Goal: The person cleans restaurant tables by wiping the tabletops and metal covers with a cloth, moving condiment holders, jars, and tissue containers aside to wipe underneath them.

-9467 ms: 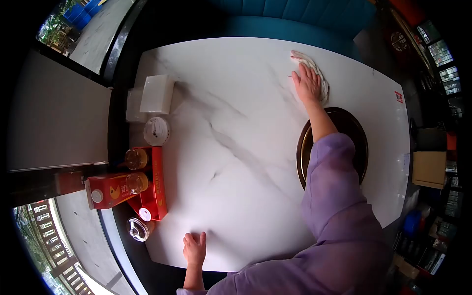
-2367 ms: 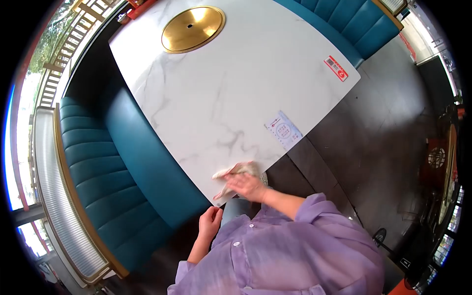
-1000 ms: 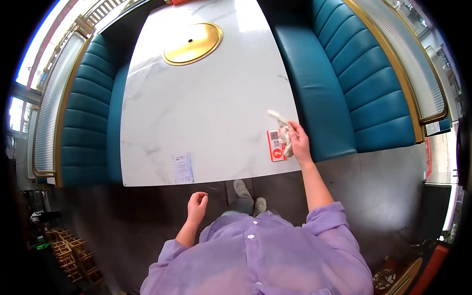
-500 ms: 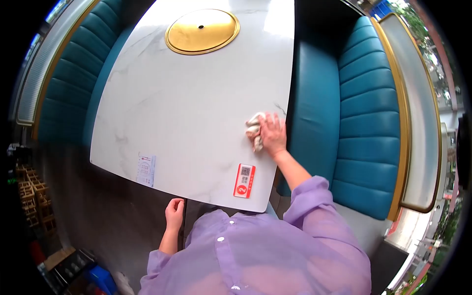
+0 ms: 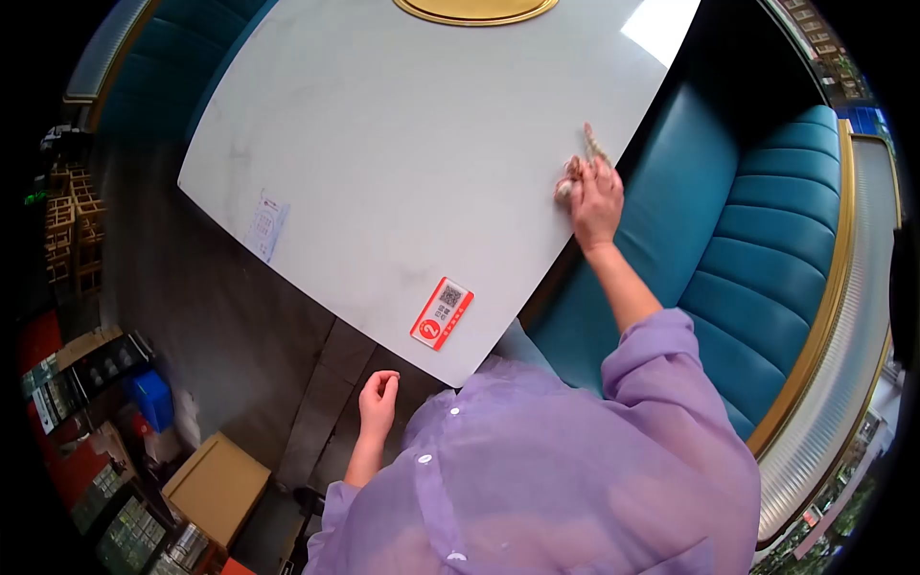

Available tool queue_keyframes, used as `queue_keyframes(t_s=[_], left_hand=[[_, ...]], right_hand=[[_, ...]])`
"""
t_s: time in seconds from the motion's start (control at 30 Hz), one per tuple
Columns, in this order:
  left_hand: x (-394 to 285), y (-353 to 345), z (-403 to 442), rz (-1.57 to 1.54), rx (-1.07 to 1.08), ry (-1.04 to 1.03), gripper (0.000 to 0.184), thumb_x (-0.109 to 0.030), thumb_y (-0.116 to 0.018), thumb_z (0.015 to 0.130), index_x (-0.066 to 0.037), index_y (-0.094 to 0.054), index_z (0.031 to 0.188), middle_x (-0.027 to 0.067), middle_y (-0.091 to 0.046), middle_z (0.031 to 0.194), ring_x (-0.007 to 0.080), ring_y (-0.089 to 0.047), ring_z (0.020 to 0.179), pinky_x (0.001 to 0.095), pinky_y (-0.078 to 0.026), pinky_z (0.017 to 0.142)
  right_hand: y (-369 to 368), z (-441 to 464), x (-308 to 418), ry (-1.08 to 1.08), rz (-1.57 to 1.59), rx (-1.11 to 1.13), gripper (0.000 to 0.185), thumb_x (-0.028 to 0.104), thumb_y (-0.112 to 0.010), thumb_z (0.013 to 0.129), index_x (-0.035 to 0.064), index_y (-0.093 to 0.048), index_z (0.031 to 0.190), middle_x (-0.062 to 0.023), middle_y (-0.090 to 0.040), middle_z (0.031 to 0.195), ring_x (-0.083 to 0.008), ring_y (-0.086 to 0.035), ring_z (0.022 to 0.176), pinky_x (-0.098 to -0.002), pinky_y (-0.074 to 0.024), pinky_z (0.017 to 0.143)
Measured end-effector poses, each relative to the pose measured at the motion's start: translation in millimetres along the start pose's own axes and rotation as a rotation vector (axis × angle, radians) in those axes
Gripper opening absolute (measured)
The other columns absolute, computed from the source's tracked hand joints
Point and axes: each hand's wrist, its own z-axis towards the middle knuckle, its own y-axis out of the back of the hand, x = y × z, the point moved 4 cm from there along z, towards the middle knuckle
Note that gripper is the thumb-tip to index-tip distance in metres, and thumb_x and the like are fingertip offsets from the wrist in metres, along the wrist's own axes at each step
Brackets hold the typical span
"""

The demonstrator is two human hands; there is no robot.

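My right hand [image 5: 596, 203] grips a crumpled pale cloth [image 5: 565, 187] against the white marbled table [image 5: 383, 153], close to its right edge. Part of the cloth sticks out beyond the fingertips. My left hand [image 5: 378, 401] hangs in the air just off the near edge of the table, fingers curled in, with nothing visible in it. A red and white sign with a QR code and the number 2 [image 5: 442, 313] lies near the table's closest corner. Farther left, a pale blue printed label [image 5: 266, 227] lies by the edge.
A round gold plate [image 5: 476, 8] is set in the far part of the table. Along the right side runs a teal bench [image 5: 757, 249] with a gold-trimmed divider. Another teal seat is at upper left. A cardboard box [image 5: 217, 487] and a blue container [image 5: 151, 400] are at lower left.
The view has turned and shifted. My right hand with the cloth has moved farther from the numbered sign, along the right edge. My left hand stays off the table.
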Motion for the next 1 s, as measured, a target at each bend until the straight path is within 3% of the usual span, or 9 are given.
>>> queue_keyframes(t_s=[0.17, 0.4, 0.6, 0.63, 0.7, 0.77, 0.83, 0.97, 1.0], left_hand=[[17.1, -7.7, -26.3, -0.119, -0.073, -0.006, 0.013, -0.011, -0.056, 0.089, 0.0, -0.062, 0.093, 0.0009, -0.062, 0.081, 0.0053, -0.055, 0.072, 0.0199, -0.044, 0.066], [76.9, -19.7, -93.8, -0.201, -0.253, -0.01, 0.012, -0.011, -0.057, 0.089, -0.001, -0.062, 0.093, 0.0007, -0.063, 0.081, 0.0064, -0.056, 0.072, 0.0206, -0.046, 0.066], [123.5, -34.2, -143.1, -0.351, -0.393, 0.182, 0.011, -0.013, -0.056, 0.09, -0.004, -0.062, 0.092, 0.001, -0.064, 0.082, 0.0054, -0.057, 0.069, 0.0197, -0.045, 0.059], [127.4, -35.9, -146.0, -0.373, -0.428, 0.249, 0.011, -0.014, -0.056, 0.09, -0.005, -0.062, 0.092, 0.0009, -0.065, 0.083, 0.0051, -0.057, 0.068, 0.0196, -0.045, 0.057], [121.3, -49.5, -133.8, -0.391, -0.446, 0.288, 0.012, -0.016, -0.056, 0.09, -0.006, -0.062, 0.094, 0.0004, -0.064, 0.083, 0.0049, -0.057, 0.067, 0.0196, -0.044, 0.055], [102.8, -67.9, -114.2, -0.434, -0.422, 0.405, 0.012, -0.016, -0.058, 0.089, -0.007, -0.062, 0.094, 0.0002, -0.064, 0.082, 0.0048, -0.056, 0.067, 0.0196, -0.044, 0.054], [86.9, -84.4, -75.9, -0.395, -0.414, 0.407, 0.023, -0.017, -0.061, 0.087, -0.005, -0.058, 0.106, 0.0043, -0.062, 0.093, 0.0077, -0.057, 0.072, 0.0214, -0.046, 0.058], [28.3, -90.0, -6.5, -0.158, -0.679, 0.327, 0.067, -0.023, -0.067, 0.081, -0.001, -0.035, 0.135, 0.0211, -0.05, 0.121, 0.0275, -0.056, 0.098, 0.0374, -0.045, 0.086], [13.7, -90.5, 5.8, -0.045, -0.681, 0.305, 0.07, -0.025, -0.067, 0.08, 0.0, -0.033, 0.136, 0.0235, -0.047, 0.125, 0.032, -0.051, 0.107, 0.0396, -0.042, 0.092]], right_hand=[[65.4, -121.1, 132.1, 0.304, 0.247, 0.315, 0.045, 0.023, -0.061, 0.078, 0.0033, -0.057, 0.118, -0.0113, -0.049, 0.127, -0.033, -0.044, 0.117, -0.0428, -0.0385, 0.093], [79.0, -181.9, 258.4, 1.295, 0.606, 0.454, 0.036, 0.019, -0.054, 0.078, 0.0123, -0.061, 0.112, -0.0045, -0.045, 0.126, -0.023, -0.045, 0.113, -0.0327, -0.0428, 0.08], [-17.9, 22.3, 144.7, 0.504, 0.277, -0.111, 0.015, 0.02, -0.054, 0.088, 0.0103, -0.06, 0.097, -0.0084, -0.059, 0.101, -0.0256, -0.056, 0.092, -0.0384, -0.0453, 0.074], [-28.7, 60.7, 106.9, 0.268, 0.18, 0.086, 0.016, 0.022, -0.051, 0.091, 0.0102, -0.061, 0.096, -0.0086, -0.061, 0.102, -0.0269, -0.057, 0.091, -0.0395, -0.044, 0.078], [-179.2, 91.0, -21.4, -0.109, 0.162, -0.082, 0.032, 0.027, -0.05, 0.091, 0.0081, -0.055, 0.116, -0.0109, -0.057, 0.115, -0.0264, -0.049, 0.112, -0.0402, -0.0379, 0.093], [-89.9, 103.1, 34.5, -0.103, -0.157, -0.129, 0.044, 0.018, -0.05, 0.088, 0.0071, -0.045, 0.13, -0.0089, -0.053, 0.125, -0.0264, -0.046, 0.119, -0.0393, -0.0334, 0.1], [-71.3, 82.1, 104.5, 0.195, 0.223, 0.121, 0.055, 0.008, -0.047, 0.08, 0.0057, -0.04, 0.135, -0.0112, -0.043, 0.137, -0.0306, -0.037, 0.127, -0.0451, -0.0249, 0.107], [-36.1, -46.5, 256.5, 1.194, 0.325, 0.218, 0.043, 0.012, -0.051, 0.08, 0.008, -0.049, 0.122, -0.0086, -0.051, 0.12, -0.0283, -0.045, 0.118, -0.0417, -0.0435, 0.094], [-17.7, -54.0, 257.7, 1.3, 0.857, 0.313, 0.041, 0.016, -0.05, 0.081, 0.0142, -0.052, 0.122, -0.0039, -0.05, 0.123, -0.0275, -0.041, 0.123, -0.0413, -0.0406, 0.098]])
